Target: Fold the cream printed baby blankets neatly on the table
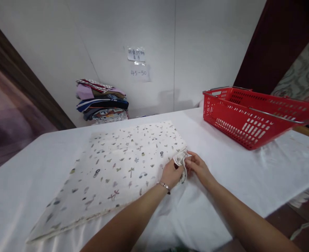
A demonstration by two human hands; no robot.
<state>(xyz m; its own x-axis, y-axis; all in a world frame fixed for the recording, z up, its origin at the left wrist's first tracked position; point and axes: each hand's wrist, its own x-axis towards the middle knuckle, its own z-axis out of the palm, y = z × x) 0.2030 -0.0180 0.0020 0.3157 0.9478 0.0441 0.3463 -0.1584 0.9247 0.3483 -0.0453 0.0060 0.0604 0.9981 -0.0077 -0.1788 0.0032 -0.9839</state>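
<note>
A large white cloth point(128, 164) printed with small palms, birds and cars lies folded and flat on the white-covered table point(212, 213). Its right edge is bunched up between my two hands. My left hand point(172, 172), with a bracelet at the wrist, pinches the gathered edge from the left. Opposite it, my right hand point(198, 167) has its fingers closed on the same bunched edge from the right. Parts of the fingertips on both hands are hidden in the folds.
A red plastic basket point(235, 122) with metal handles stands at the back right. Folded fabrics point(102, 101) are stacked against the wall at the back left. Two paper notes point(140, 73) are taped to the wall. A pinkish curtain point(9, 115) hangs on the left.
</note>
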